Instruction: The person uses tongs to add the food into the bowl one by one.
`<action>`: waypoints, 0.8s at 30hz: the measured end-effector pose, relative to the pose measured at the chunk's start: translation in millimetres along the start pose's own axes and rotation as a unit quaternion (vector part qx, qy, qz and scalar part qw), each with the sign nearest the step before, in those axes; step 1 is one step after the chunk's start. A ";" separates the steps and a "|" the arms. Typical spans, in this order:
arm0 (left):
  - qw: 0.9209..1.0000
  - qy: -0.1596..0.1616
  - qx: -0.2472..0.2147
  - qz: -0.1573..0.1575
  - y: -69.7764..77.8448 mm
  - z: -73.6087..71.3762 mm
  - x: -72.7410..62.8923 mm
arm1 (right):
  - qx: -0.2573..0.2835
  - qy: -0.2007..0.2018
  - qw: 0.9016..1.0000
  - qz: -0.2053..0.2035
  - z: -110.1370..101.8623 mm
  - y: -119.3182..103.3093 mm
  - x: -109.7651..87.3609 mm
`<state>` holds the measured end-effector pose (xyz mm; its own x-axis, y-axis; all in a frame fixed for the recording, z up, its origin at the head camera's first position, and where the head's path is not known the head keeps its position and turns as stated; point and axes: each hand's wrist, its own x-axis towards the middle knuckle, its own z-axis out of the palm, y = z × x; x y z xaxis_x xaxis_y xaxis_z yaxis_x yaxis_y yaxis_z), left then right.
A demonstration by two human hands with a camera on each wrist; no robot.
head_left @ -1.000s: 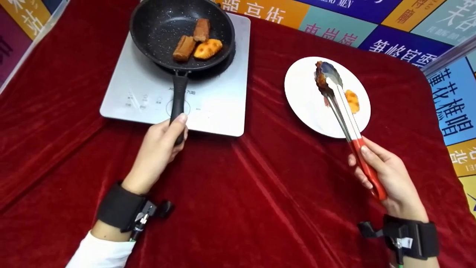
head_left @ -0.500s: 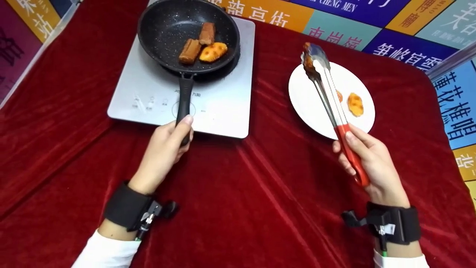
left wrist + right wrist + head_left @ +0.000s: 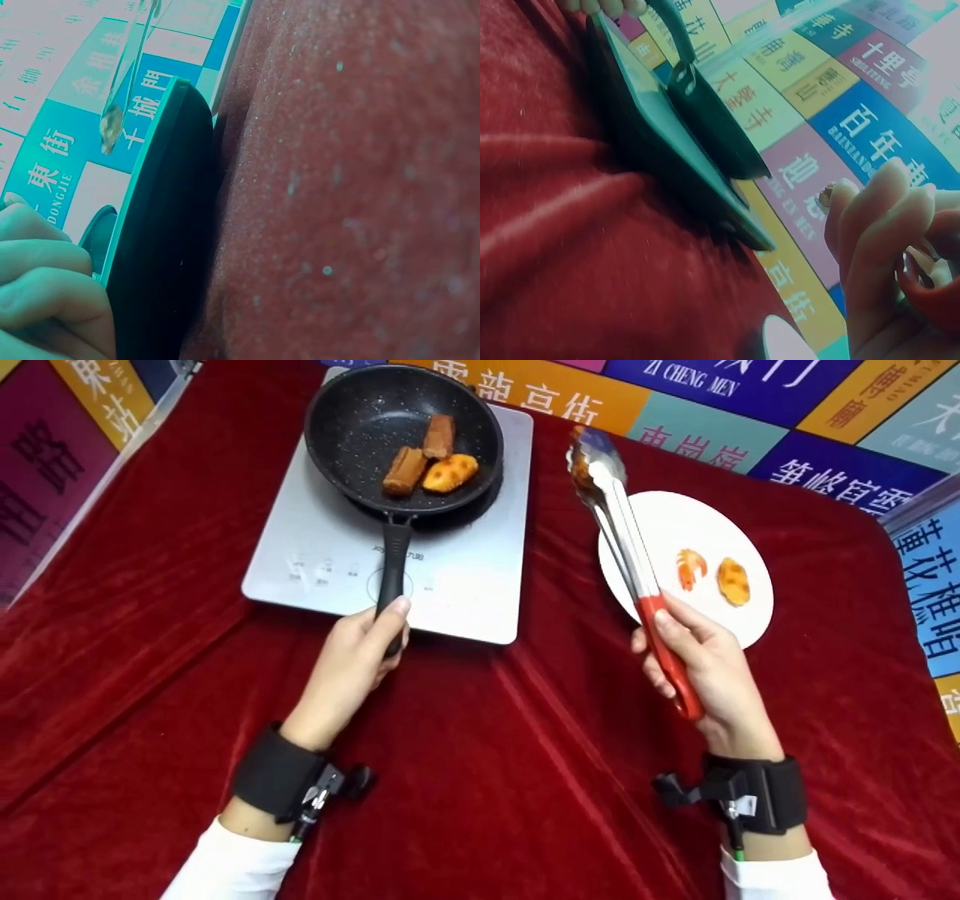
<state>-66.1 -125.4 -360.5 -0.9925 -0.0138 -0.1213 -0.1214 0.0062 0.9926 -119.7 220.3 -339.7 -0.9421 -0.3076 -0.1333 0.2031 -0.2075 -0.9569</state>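
My left hand (image 3: 352, 664) grips the black handle of a speckled frying pan (image 3: 352, 431). Two brown rectangular food pieces (image 3: 405, 471) and a yellow browned piece (image 3: 450, 472) lie in the pan's right half. My right hand (image 3: 709, 664) holds red-handled metal tongs (image 3: 626, 536), whose scalloped tips are closed on a dark browned food piece (image 3: 580, 471), mostly hidden by the tips. The tongs pass over the left edge of a white plate (image 3: 720, 525), their tips beyond its rim. On the plate lie a shrimp (image 3: 691, 568) and a yellow browned piece (image 3: 733, 581).
Under the pan is a silver induction cooktop (image 3: 465, 600). Red velvet cloth (image 3: 480, 780) covers the table around cooktop and plate. Colourful panels with Chinese lettering (image 3: 690, 427) stand along the back and sides.
My right hand has carried the tongs and food piece left and away from me, off the plate's middle, uncovering the shrimp. The left hand keeps its grip; the head view has shifted slightly.
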 end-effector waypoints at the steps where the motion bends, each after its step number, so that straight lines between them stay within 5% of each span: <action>1: 1.000 0.001 0.001 -0.001 3.5 0.3 -1.4 | 0.006 -0.008 1.000 -0.001 3.2 0.3 2.1; 24: 1.000 0.010 0.024 -0.001 7.0 -0.7 0.0 | -0.054 -0.053 0.997 -0.015 74.9 21.0 47.7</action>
<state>-66.9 -126.0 -353.6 -0.9919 -0.0330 -0.1227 -0.1244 0.0539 0.9908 -140.4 131.7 -346.8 -0.9130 -0.3998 -0.0811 0.1390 -0.1180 -0.9832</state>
